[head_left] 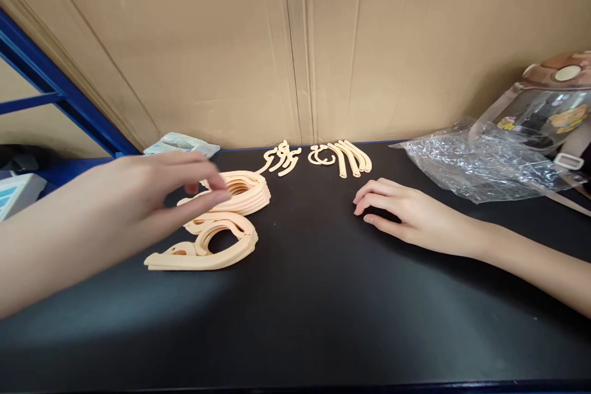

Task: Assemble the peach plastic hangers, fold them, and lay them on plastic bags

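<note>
Two folded stacks (207, 260) appear assembled, loose hooks (285, 157) and strips (362, 157) remain unjoined, the right hand (399, 209) is relaxed and empty, and the left hand (143, 191) has an indeterminable grip.

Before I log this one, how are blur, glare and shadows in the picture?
Head view: the left hand looks slightly blurred, the right hand sharper; head view: bright glints on the plastic bag, a pale sheen on the black table, and a soft shadow under the right hand.
</note>
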Motion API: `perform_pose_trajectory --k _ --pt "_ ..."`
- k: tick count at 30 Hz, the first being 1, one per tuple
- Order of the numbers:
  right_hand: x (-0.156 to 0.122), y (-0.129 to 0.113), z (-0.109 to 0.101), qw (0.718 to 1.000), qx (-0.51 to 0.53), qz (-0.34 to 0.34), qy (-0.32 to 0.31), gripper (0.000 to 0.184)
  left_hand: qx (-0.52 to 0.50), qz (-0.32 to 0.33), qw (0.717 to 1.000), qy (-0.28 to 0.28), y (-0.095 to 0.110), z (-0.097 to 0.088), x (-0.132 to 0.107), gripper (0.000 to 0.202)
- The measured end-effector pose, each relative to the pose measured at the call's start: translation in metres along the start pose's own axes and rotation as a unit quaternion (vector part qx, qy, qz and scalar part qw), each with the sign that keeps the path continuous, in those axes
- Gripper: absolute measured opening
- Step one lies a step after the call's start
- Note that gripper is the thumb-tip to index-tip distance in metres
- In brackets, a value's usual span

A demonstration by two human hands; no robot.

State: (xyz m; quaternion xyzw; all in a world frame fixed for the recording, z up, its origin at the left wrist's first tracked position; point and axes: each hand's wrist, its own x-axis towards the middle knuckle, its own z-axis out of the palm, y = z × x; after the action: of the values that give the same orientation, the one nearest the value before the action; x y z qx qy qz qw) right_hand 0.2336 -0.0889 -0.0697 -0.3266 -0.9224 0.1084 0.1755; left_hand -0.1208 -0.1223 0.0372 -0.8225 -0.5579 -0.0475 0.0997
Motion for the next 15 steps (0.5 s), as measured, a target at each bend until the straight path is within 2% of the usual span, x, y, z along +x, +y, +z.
perform_pose_trajectory --k 3,5,8,11,15 --pt "0.0 -0.001 0.0 1.0 -0.006 0.0 -0.002 0.02 0.032 -0.002 0.997 -0.076 0.024 0.0 0.046 0.042" --pt "0.0 -0.002 -0.001 1.0 -0.009 0.001 -0.005 0.02 0.038 -0.008 0.991 -0.126 0.036 0.008 0.077 0.039" --pt "0.0 -0.003 -0.001 1.0 -0.011 0.001 -0.009 0.02 0.054 0.0 0.985 -0.161 0.044 0.027 0.115 0.027" --pt "0.001 -0.003 -0.001 1.0 -0.016 0.0 -0.007 0.019 0.074 0.015 0.978 -0.193 0.052 0.042 0.135 0.028" --pt "0.0 -0.004 -0.001 1.0 -0.013 0.002 -0.004 0.019 0.108 0.023 0.974 -0.197 0.063 0.049 0.137 0.028"
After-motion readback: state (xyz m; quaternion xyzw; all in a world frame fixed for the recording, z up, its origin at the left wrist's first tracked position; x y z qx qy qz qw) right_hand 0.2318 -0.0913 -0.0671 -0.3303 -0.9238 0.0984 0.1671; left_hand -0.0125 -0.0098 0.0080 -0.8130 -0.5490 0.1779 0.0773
